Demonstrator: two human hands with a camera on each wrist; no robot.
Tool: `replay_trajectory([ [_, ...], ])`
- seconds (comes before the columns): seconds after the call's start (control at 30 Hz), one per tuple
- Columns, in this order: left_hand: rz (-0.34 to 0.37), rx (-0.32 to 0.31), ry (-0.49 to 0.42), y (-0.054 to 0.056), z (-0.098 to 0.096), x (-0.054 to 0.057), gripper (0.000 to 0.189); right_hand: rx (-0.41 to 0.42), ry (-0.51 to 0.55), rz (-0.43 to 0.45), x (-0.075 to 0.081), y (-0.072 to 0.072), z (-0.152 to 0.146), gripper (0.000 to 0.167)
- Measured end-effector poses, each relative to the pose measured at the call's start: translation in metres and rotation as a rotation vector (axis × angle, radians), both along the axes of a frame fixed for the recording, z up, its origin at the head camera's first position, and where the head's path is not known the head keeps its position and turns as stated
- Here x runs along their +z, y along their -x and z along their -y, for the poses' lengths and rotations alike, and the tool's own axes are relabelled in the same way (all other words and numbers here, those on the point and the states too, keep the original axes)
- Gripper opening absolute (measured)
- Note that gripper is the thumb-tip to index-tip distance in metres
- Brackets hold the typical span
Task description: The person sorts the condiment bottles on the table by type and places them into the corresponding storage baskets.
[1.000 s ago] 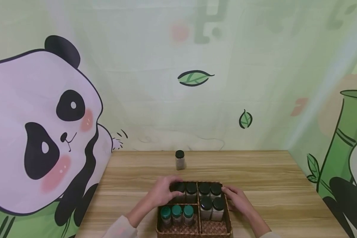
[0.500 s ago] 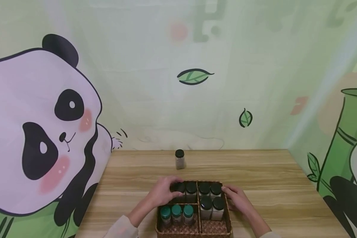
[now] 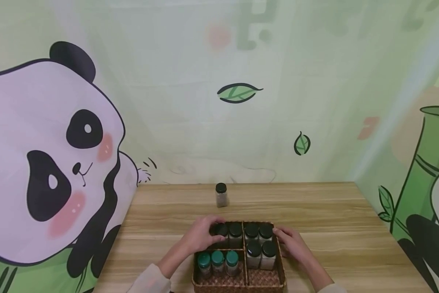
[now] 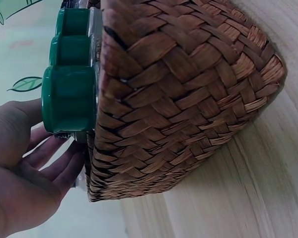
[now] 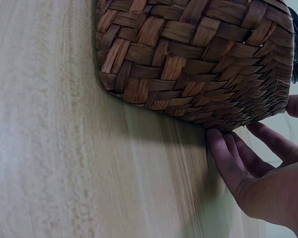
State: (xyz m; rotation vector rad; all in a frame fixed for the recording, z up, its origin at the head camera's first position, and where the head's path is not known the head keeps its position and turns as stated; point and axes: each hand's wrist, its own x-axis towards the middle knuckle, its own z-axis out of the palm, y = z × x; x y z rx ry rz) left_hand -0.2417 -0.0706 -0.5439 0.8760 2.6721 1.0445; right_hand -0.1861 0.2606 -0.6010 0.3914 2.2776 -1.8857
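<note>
A woven basket (image 3: 264, 279) with dividers stands near the front of the table. My left hand (image 3: 201, 235) reaches into its back left compartment, thumb and fingers around a black-lidded jar (image 3: 221, 230). Beside that jar stands another black-lidded jar (image 3: 235, 231). In the left wrist view, the left fingers go behind a green lid (image 4: 69, 99) and the basket edge, so their tips are hidden. My right hand (image 3: 294, 246) rests its fingertips on the basket's right side. The right wrist view shows extended fingers (image 5: 228, 161) against the weave, with the thumb near the rim.
Three green-lidded jars (image 3: 217, 262) stand in the front left compartment. The right compartment holds several black-lidded jars (image 3: 267, 257). Behind the basket, a single black-lidded jar (image 3: 221, 196) stands upright on the wooden table (image 3: 325, 211). A panda-print cloth (image 3: 190, 134) hangs at the back.
Both hands, the basket and the jars keep their places. The head view has tilted slightly, with the backdrop shifting a little upward.
</note>
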Motion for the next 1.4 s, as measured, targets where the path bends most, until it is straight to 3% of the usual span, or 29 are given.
replay_trajectory([
  [0.2, 0.038, -0.017, 0.006, 0.001, 0.001, 0.004, 0.052, 0.012, 0.006, -0.020, 0.000, 0.000, -0.001, 0.051],
  [0.4, 0.114, -0.016, -0.076, 0.007, 0.002, 0.016, 0.052, 0.006, -0.001, -0.018, -0.003, 0.000, -0.001, 0.051],
  [0.67, 0.006, 0.028, -0.149, 0.028, -0.004, 0.029, 0.052, -0.010, 0.013, -0.020, -0.005, 0.002, -0.002, 0.050],
  [0.97, -0.051, 0.153, -0.197, 0.054, -0.013, 0.026, 0.063, -0.016, 0.014, -0.010, -0.011, 0.004, -0.002, 0.051],
  [1.17, -0.039, 0.228, -0.160, 0.066, -0.015, 0.021, 0.071, -0.009, 0.004, -0.013, -0.009, 0.004, -0.002, 0.051],
  [1.4, -0.041, 0.253, -0.139, 0.080, -0.020, 0.014, 0.071, -0.005, 0.015, -0.025, -0.007, 0.002, -0.003, 0.050],
])
